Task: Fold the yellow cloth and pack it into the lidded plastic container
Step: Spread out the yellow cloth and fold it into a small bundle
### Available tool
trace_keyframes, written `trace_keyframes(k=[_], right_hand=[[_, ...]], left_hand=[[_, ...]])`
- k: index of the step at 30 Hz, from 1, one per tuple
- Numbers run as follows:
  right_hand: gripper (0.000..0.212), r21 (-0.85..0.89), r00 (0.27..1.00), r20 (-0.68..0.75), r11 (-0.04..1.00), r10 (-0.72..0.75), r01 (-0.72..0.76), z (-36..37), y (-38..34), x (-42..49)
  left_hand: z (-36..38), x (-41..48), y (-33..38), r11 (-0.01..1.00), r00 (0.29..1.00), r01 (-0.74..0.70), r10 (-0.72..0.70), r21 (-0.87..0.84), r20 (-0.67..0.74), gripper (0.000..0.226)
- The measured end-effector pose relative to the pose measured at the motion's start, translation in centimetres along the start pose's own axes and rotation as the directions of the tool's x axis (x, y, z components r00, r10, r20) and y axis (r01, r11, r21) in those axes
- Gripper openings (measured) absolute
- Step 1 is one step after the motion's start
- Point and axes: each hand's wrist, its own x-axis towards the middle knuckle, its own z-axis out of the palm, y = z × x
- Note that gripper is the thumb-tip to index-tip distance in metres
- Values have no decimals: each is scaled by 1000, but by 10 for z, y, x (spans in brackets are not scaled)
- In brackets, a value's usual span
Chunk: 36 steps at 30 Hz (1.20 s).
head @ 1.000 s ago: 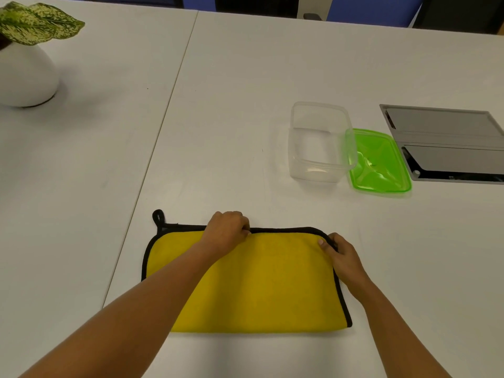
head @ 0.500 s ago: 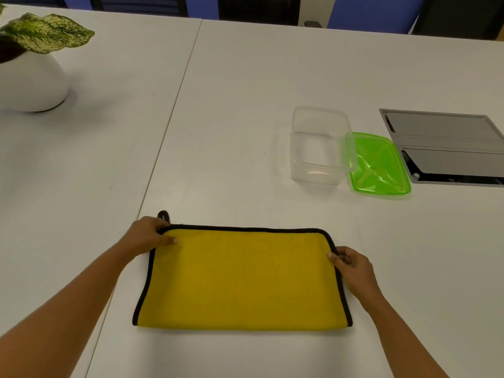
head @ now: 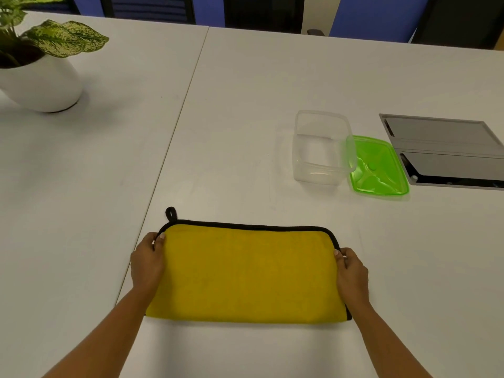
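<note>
a potted plant (head: 41,69) stands far left; the left hand (head: 147,261) and right hand (head: 351,271) pinch the side edges of the folded yellow cloth (head: 245,271); farther right stand the open container (head: 321,148), green lid (head: 377,166), grey panel (head: 447,151)

Bare white table (head: 245,132) lies open between the near edge and a clear, open-topped plastic container (head: 321,148). A translucent green lid (head: 379,167) sits against its right side, and a grey metal floor-box panel (head: 444,148) just beyond.
</note>
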Motion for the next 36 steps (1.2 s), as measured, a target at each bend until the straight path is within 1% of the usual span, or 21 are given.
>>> trace_keyframes(k=[6, 11, 18, 23, 25, 27, 29, 30, 32, 34, 36], right_hand=[[31, -31, 1000, 15, 1000, 3, -3, -1, 9, -5], [29, -6, 998, -55, 999, -40, 40, 1, 1, 0], [30, -43, 998, -61, 999, -32, 29, 6, -1, 8], [31, -85, 998, -54, 996, 24, -28, 11, 3, 9], [27, -89, 995, -88, 995, 38, -46, 10, 3, 9], [23, -132, 987, -160, 990, 28, -50, 8, 2, 8], [20, -176, 970, -240, 984, -37, -6, 7, -5, 5], [18, -187, 962, -260, 982, -86, 37, 10, -11, 4], [12, -177, 951, -250, 974, -181, 139, 21, -27, -3], [14, -119, 948, -162, 959, -275, 258, 42, -47, -14], [23, -80, 935, 5, 932, -355, 354, 68, -66, -28]], left_hand=[[-4, -6, -13, 999, 999, -33, 33, -7, 19, 34], [0, 2, -3, 997, 997, -68, 67, -27, -23, 34], [6, 7, -3, 999, 998, -44, 43, -8, -40, 35], [8, 8, -7, 999, 1000, 16, -15, 46, -18, 35], [7, 9, -6, 995, 998, 54, -51, 85, -44, 31], [6, 7, -2, 986, 993, 59, -42, 157, -110, 26], [8, 2, 2, 971, 985, -15, 56, 239, -166, 24], [11, -2, 6, 959, 978, -84, 131, 272, -160, 24], [23, -14, 14, 922, 955, -259, 288, 287, -65, 22], [42, -30, 25, 885, 912, -409, 401, 221, 82, 24], [63, -45, 36, 807, 831, -553, 515, 208, 210, 30]])
